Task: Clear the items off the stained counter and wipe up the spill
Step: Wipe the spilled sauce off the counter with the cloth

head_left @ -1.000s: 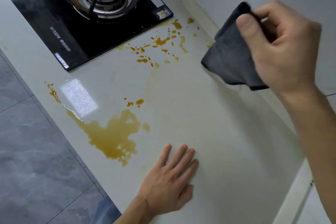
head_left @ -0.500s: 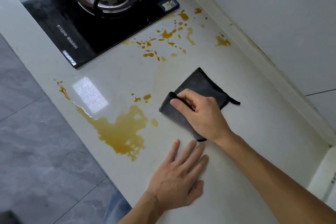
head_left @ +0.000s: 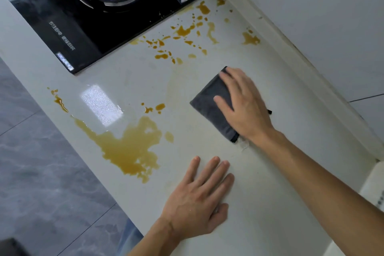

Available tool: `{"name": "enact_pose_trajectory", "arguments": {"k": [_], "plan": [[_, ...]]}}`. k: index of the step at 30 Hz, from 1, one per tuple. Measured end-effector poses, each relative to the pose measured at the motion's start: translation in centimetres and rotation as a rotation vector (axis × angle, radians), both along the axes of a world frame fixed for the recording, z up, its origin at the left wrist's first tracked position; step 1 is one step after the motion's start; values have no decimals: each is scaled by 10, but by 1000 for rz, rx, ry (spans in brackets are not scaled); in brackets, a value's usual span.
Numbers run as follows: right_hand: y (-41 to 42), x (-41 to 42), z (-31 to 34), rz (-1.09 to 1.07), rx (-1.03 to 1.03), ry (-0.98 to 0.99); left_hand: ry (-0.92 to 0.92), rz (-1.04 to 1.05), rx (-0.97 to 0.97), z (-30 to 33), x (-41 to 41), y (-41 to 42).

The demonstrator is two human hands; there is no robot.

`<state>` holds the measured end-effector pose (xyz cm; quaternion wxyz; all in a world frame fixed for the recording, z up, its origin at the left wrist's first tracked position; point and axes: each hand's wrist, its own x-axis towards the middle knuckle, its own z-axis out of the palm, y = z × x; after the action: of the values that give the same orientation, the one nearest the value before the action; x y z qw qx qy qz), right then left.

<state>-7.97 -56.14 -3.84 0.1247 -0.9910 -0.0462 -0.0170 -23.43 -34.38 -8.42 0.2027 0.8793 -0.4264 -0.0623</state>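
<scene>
Counter (head_left: 270,183): pale, glossy, smooth slab, window glare reflected well left of the right hand. Wall (head_left: 311,16) behind it, pale and matte, with a raised strip along the joint. Gas hob (head_left: 99,18): black glass panel, metal burner ring, far beyond and left of both hands. Floor (head_left: 41,172): grey marbled tiles, off the counter edge left of the left hand. Spill (head_left: 128,147): amber liquid, one big irregular puddle just left of the left hand's fingertips, plus scattered drops and streaks beyond the right hand toward the hob. Cloth (head_left: 209,106): dark grey, soft nap, folded to a rough rectangle, flat on the counter, clear of the puddle. Right hand (head_left: 245,106): fingers straight and spread, palm pressing down on the cloth. Left hand (head_left: 199,199): flat, fingers extended, resting on bare counter, nearer than the cloth.
</scene>
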Motion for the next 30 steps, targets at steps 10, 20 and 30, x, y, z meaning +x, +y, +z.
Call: {"name": "enact_pose_trajectory", "arguments": {"k": [10,20,30], "plan": [[-42,-3,-30,-176,-126,144,54,175,-21,7,6,-6],[-55,129,-25,-347,-141,157,0,378,16,-3,26,-22],[-16,95,-20,120,-149,163,-63,420,22,-2,29,-24]]}}
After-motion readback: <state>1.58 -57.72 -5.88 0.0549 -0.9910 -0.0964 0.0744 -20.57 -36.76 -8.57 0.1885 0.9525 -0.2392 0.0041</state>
